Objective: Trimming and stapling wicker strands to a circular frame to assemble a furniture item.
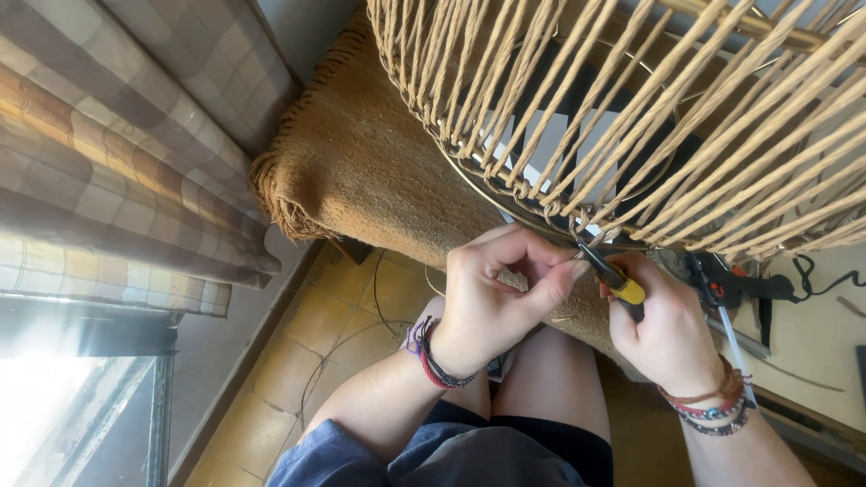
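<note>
Left hand [492, 302] pinches with fingertips; right hand [666, 329] fisted in tight grip.

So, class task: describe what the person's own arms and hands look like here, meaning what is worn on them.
Both forearms are bare, with no sleeves or gloves showing. The left hand has a bunch of cord bracelets at the wrist, purple, red and dark. The right hand has several wristbands: a thin brown cord, a red one, and dark beaded ones with a small blue bead. No rings are visible.
</note>
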